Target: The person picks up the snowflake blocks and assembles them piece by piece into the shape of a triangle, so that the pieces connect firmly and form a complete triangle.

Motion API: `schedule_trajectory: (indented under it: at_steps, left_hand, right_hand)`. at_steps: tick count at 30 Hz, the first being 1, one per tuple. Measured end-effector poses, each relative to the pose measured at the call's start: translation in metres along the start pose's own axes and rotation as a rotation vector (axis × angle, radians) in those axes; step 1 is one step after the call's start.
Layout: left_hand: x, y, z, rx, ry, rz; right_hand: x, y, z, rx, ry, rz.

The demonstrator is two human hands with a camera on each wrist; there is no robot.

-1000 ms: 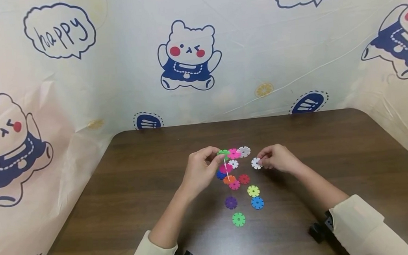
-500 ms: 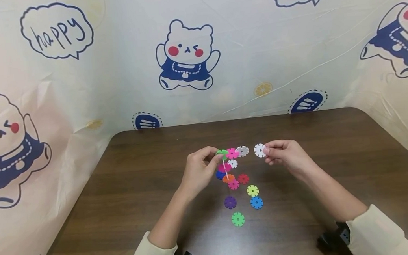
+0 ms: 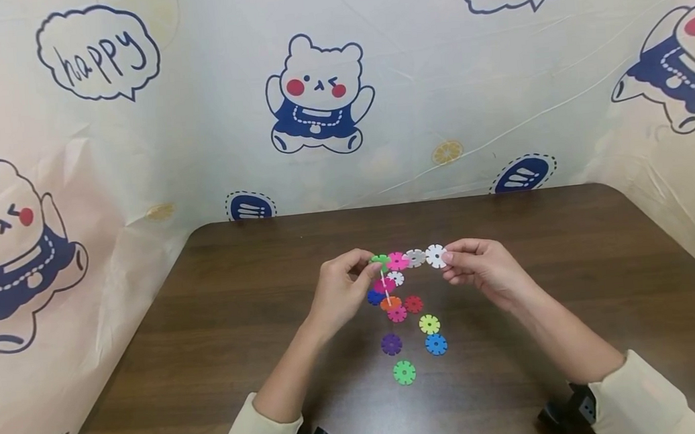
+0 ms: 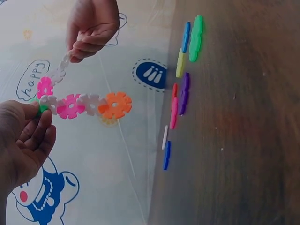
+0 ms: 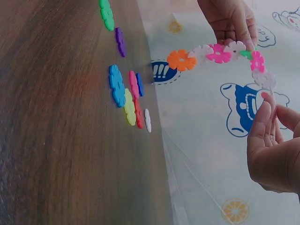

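A dark brown wooden table (image 3: 257, 304) with a streaked grain and rounded far corners fills the lower part of the head view. A pale, cream-coloured plastic sheet (image 3: 434, 70) stands behind its far edge and folds in along the left and right edges, creased and slightly glossy. The sheet is printed with cartoon bears in navy dresses with red cheeks: one bear (image 3: 318, 94) sits above the middle of the far edge, another (image 3: 13, 247) by the left edge, a third (image 3: 675, 59) towards the far right corner. A navy speech bubble reading "happy" (image 3: 98, 53) sits high on the left, with small orange slices (image 3: 448, 151) and navy footprints (image 3: 523, 174) lower down. The light is soft and even.
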State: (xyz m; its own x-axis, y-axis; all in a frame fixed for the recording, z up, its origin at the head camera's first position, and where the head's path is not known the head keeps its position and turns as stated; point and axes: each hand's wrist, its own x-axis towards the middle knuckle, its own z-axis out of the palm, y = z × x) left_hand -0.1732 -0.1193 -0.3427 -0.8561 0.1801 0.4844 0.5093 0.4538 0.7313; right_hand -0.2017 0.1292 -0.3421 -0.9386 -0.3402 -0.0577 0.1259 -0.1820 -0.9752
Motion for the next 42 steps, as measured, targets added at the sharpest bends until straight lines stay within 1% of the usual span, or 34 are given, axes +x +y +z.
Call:
schedule_trajectory:
  at_steps: [10,16,22,29,32,36,42]
  left_hand:
    - [0.0,-0.003,0.002,0.011,0.004,0.029]
    - [-0.001,-0.005,0.002,0.056,0.002,0.076]
    - [0.0,-0.005,0.001,0.099,0.012,0.135]
    - [0.0,-0.007,0.001,0.115,0.047,0.203]
    - [-0.001,-0.008,0.002,0.12,0.052,0.204]
    - [-0.002,-0.008,0.001,0.124,0.042,0.195]
    - [-0.001,-0.007,-0.001,0.132,0.028,0.206]
  right_hand:
    - [0.001,-0.001,0.003,-0.025,-0.019,0.024]
    - [0.001,-0.001,0.004,0.0,-0.04,0.044]
    - [0.002,-0.001,0.006,0.026,-0.038,0.051]
    - [0.003,0.0,0.01,0.034,-0.028,0.057]
    - [0.003,0.001,0.011,0.041,-0.03,0.058]
    - [0.002,0.001,0.011,0.044,-0.04,0.062]
    - [0.003,0.003,0.01,0.048,-0.058,0.063]
